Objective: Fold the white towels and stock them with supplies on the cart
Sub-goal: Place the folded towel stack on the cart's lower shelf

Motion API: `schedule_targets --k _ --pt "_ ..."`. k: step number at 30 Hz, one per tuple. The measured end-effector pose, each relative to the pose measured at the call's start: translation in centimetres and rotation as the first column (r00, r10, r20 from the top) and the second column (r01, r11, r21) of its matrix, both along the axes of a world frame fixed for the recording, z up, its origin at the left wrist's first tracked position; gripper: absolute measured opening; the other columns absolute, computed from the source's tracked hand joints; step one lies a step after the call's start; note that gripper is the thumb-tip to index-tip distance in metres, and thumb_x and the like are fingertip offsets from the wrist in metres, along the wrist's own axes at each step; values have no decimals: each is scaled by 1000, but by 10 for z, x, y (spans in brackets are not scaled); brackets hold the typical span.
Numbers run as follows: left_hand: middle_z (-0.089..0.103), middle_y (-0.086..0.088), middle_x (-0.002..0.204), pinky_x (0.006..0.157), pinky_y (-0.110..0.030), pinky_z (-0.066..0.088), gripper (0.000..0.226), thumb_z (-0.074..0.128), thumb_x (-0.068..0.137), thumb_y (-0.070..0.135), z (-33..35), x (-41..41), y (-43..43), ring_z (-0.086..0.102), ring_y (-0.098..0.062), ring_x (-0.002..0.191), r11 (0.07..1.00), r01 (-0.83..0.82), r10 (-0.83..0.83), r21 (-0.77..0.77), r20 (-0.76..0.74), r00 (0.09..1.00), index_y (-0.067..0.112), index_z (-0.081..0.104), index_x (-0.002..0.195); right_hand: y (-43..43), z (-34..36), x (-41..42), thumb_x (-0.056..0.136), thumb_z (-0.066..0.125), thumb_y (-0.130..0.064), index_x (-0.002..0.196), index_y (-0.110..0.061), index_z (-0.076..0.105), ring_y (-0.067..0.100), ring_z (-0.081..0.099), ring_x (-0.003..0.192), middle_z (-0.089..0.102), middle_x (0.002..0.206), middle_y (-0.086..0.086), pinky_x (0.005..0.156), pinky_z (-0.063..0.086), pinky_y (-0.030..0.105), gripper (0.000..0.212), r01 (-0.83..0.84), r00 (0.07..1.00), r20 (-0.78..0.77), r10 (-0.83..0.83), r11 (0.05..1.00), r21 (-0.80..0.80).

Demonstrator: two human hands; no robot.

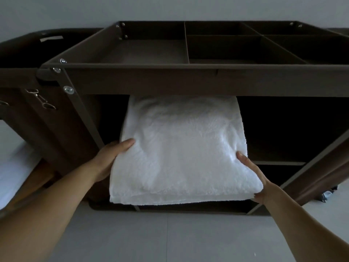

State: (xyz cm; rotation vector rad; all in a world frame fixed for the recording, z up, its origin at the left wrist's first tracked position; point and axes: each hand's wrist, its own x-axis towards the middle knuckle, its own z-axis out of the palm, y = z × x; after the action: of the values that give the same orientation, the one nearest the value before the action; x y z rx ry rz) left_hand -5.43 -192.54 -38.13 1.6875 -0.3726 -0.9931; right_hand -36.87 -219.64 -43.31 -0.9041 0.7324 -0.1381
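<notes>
A thick folded white towel (181,148) is held flat in front of the brown housekeeping cart (170,82), its far edge tucked under the cart's top tray into the open shelf space. My left hand (111,157) grips the towel's left edge, thumb on top and fingers hidden beneath. My right hand (253,176) grips the right edge the same way, thumb lying on top. The near folded edge hangs out past the cart's front.
The cart's top tray (226,50) is split by dividers into several dark compartments. A brown fabric bag with metal hooks (41,99) hangs at the cart's left. A white bed edge (13,167) lies at far left. Grey tiled floor (170,239) is below.
</notes>
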Motion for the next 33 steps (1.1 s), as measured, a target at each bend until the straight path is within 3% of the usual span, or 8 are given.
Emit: schedule_targets --k 6,11,16,19,23,27,29,33 --pt "67 3 129 92 -36 55 100 84 54 66 -56 -42 56 64 -19 117 991 -21 12 -131 -66 998 28 48 140 -2 1 -2 44 91 -67 98 -29 79 36 72 100 73 113 13 69 60 46 66 -61 998 29 62 998 -26" --pt "69 2 126 92 -35 48 112 88 41 69 -64 -45 51 66 -18 114 992 -12 -8 -126 -162 987 24 51 137 2 2 -18 38 92 -67 106 -21 78 34 72 99 74 111 13 73 61 42 82 -203 974 86 207 978 -55" --pt "69 -5 125 86 -34 51 109 91 38 68 -61 -38 53 68 -20 111 989 -36 6 -146 -206 978 20 58 130 15 2 -14 23 98 -56 94 -18 81 36 74 87 75 101 17 65 60 43 81 -119 993 16 119 993 -17" --pt "66 -5 131 93 -36 47 114 90 41 69 -54 -35 55 65 -20 117 983 -17 -28 -181 -243 970 20 53 138 23 9 -5 39 91 -43 100 -11 77 38 74 77 75 93 20 59 59 44 70 -32 999 -21 32 999 -4" --pt "72 2 97 75 -14 51 75 86 75 27 -51 -36 48 69 9 83 986 -52 17 -158 -215 977 8 50 138 27 13 -1 64 78 -41 81 -12 80 34 73 67 74 79 17 54 58 41 33 41 999 -26 -41 999 -13" --pt "76 1 107 79 -30 48 109 97 23 58 -51 -28 43 73 -12 92 993 -11 -28 -117 -332 943 23 61 120 26 12 1 64 72 -43 59 -13 78 27 69 53 67 61 9 48 56 37 31 148 987 -71 -147 989 16" --pt "75 0 111 80 -33 49 112 95 20 62 -49 -25 42 73 -16 97 993 -24 -17 -119 -331 943 24 61 119 27 18 2 56 74 -42 53 -14 74 24 66 48 63 55 7 44 53 35 29 172 983 -67 -170 985 18" --pt "74 -6 115 74 -35 59 84 94 33 61 -28 -27 32 72 -25 101 984 -16 -47 -175 -346 937 26 77 107 10 38 6 86 60 -46 50 -15 72 26 65 44 63 52 7 43 53 36 49 259 963 -77 -258 966 6"
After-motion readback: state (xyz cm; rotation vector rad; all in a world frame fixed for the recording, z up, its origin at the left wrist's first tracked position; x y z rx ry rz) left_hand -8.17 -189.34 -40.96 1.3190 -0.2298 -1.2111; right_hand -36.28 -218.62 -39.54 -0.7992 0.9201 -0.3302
